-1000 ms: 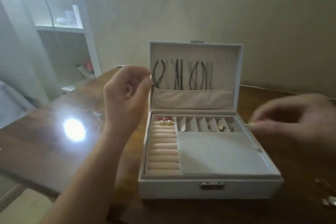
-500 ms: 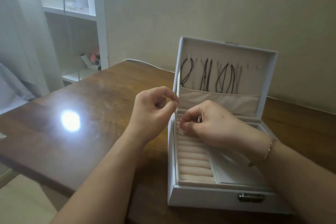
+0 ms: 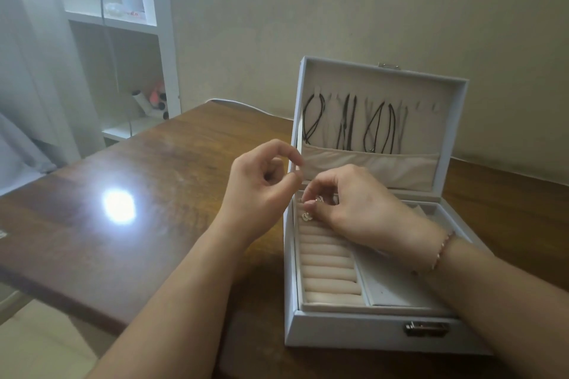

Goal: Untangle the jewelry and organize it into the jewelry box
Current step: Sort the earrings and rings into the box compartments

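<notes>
The view has swung left since a second ago, so the jewelry box [image 3: 369, 328] now sits at 4 o'clock in frame, no longer centred. Bigger change: the right hand [image 3: 354, 206], a second ago out past the box's right edge and blurred, has crossed over the tray. Half a second ago it was already at the far end of the ring rolls [image 3: 326, 268]; it has barely moved since. Judgement: a small piece is being seated in the ring section, so sorting is under way, not finished.

Right hand: palm down, wrist bent, fingers curled, thumb and forefinger pinching a small shiny piece [image 3: 318, 199] at about 11 o'clock of the tray. Whether it is a ring or an earring is too small to tell. Just below it a pale flower-shaped piece [image 3: 306, 216] rests on the top roll. A thin bracelet [image 3: 443, 251] circles the right wrist.

Left hand [image 3: 264, 177]: raised just off the box's left wall, 9 o'clock from the right hand, fingers curled, thumb and forefinger tips nearly meeting. Cannot tell if anything is held between them.

Dark cords [image 3: 351, 123] hang from the hooks in the upright lid, ends tucked in its pocket. The box stands on a wooden table [image 3: 154, 194], with a bright light glare at 9 o'clock.
</notes>
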